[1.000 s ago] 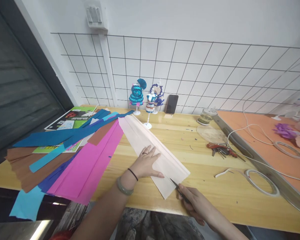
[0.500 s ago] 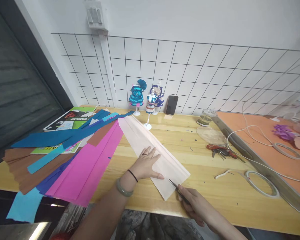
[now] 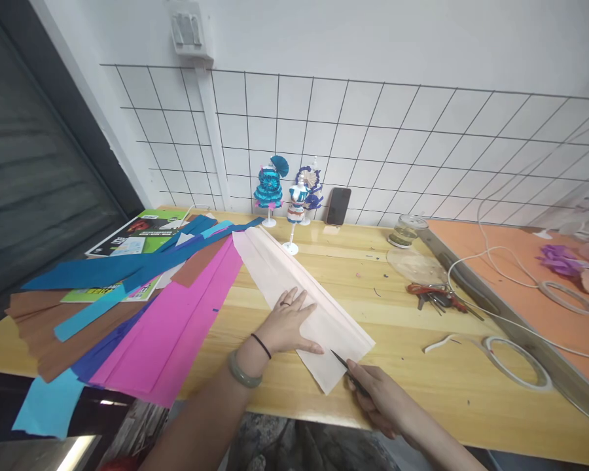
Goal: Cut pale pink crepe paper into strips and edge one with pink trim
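Left hand (image 3: 289,325): lying flat, palm down, fingers spreading apart, thumb stretching toward the right hand. Gripping nothing; pressing on the pale pink paper (image 3: 328,327).

Right hand (image 3: 377,396): clamping on a dark pointed tool (image 3: 349,371), fingers closing together around its rear part.

Paper: lying directly under the left hand. Its long axis is running diagonally, from a far end ahead of the left fingertips and to their left, down to a near short edge lying between the two hands. The left hand is covering part of the left long edge; a folded band is running along the opposite long edge, to the right of the left hand.

Key relation: the tool is reaching in over that near short edge, pointing forward and left of the right hand, roughly in line with the paper's long axis. Its tip is resting just beside the left thumb. The right hand is sitting nearest the short edge; the left is bearing on the sheet farther up. The fist is hiding the tool's rear, so I am not able to tell whether a second blade is passing beneath the paper.

Around: magenta paper (image 3: 177,314) is lying left of the left hand; a tape roll (image 3: 544,378) is lying well right of the right hand.
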The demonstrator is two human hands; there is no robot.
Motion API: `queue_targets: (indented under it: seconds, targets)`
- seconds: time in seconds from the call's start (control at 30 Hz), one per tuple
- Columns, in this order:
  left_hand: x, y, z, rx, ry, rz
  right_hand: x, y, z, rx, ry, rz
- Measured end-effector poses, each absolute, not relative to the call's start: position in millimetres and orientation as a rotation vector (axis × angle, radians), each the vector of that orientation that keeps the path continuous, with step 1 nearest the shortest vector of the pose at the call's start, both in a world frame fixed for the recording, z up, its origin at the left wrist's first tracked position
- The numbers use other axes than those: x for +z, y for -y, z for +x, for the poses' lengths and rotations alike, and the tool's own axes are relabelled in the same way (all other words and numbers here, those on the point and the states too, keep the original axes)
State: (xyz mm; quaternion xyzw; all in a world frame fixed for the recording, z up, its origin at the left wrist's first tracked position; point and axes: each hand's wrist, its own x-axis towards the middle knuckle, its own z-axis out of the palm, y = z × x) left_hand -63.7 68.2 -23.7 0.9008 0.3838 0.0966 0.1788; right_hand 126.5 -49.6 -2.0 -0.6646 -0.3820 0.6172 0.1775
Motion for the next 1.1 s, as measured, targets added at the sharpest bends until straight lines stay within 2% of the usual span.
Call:
queue_targets:
  seconds: [1.1]
  targets:
    - [-27.0, -69.4, -65.3, 0.274, -1.063, 2.56, -3.8, 50.5, 127.7, 1.739, 1.121, -1.833]
